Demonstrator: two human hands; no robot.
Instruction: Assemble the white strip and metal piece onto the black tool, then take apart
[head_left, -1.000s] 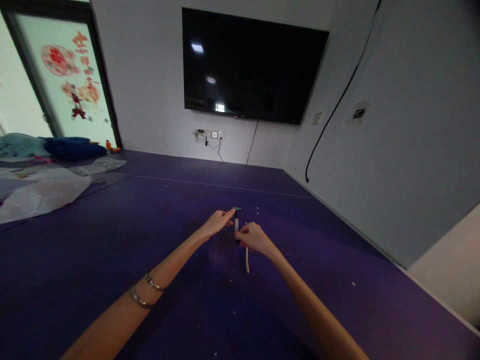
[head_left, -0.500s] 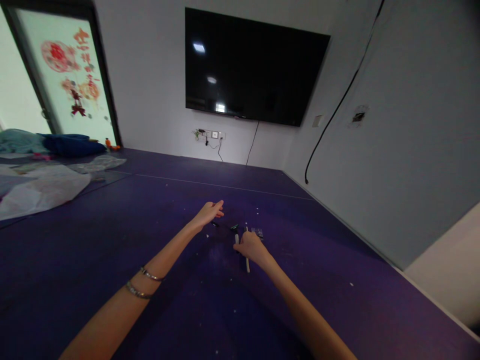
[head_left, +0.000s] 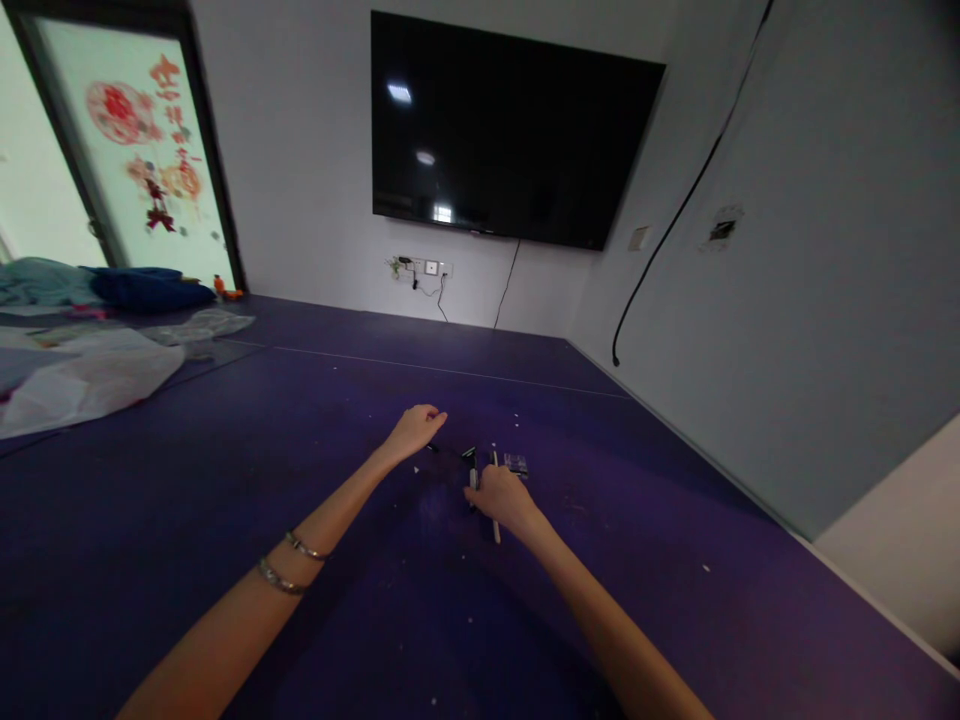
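Observation:
A small razor [head_left: 472, 476] with a dark cross-set head and a pale handle stands at the middle of the purple surface [head_left: 360, 600]. My right hand [head_left: 504, 494] closes its thumb and fingers at the handle; the exact contact is partly hidden. Beneath that hand runs a thin white stick [head_left: 496, 531], its ends showing above and below. Just beyond lies a small clear pack [head_left: 516, 464]. To the left, my left hand [head_left: 415, 430] has its fingers drawn together, and what they hold, if anything, is hidden. By its fingertips is a small black piece [head_left: 432, 447].
White scraps [head_left: 516, 420] dot the surface. Clear plastic sheeting [head_left: 112, 370] and a dark blue cloth bundle [head_left: 154, 288] lie at the left. A television [head_left: 510, 130] hangs on the far wall, and a black cable [head_left: 667, 235] dangles at right.
My left hand's fingers were stretched apart and have now curled together. The right hand stays almost in place, and the razor's head has tilted slightly.

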